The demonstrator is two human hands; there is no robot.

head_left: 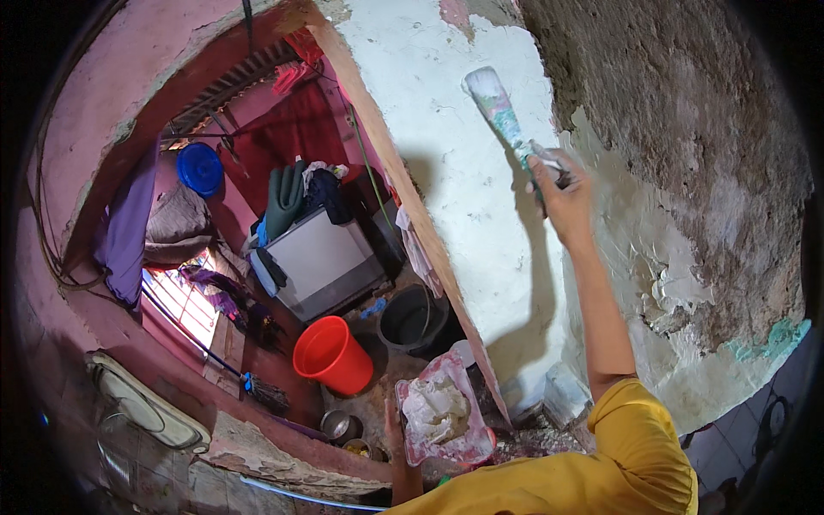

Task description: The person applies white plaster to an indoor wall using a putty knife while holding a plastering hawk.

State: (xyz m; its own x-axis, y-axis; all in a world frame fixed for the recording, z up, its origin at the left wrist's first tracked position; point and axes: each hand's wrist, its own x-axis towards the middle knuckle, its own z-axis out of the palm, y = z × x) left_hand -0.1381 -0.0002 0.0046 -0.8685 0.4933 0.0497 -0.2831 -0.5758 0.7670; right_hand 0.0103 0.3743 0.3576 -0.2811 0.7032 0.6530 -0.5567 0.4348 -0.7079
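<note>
Putty knife (496,105), blade smeared white, pink and green, up against or just off the white-coated wall (506,283); can't tell whether the blade touches. It sits in the upper part of that white stretch, nearer its right edge than its left. Long axis slants: broad blade end up and to the left, handle down and to the right into the right hand (566,190), which is clenched round the handle, fingers curled, arm stretched up. Key relation: the blade points up and away from the paste supply, which lies well below and to the left of the right hand. That supply is a heap of white putty (436,409) in a pink plastic tray (479,448), rim and corners smeared white. Left hand (397,438) is the nearer one to it, grasping the tray along its left edge, grip partly hidden underneath; right hand well apart from it. Further out: wooden door frame (412,197) along the wall's left edge, bare rough brown wall (669,129) beyond its right edge. Past the frame, left of the tray, a red bucket (333,356) and, just beside it, a black bucket (412,319) on the floor.
</note>
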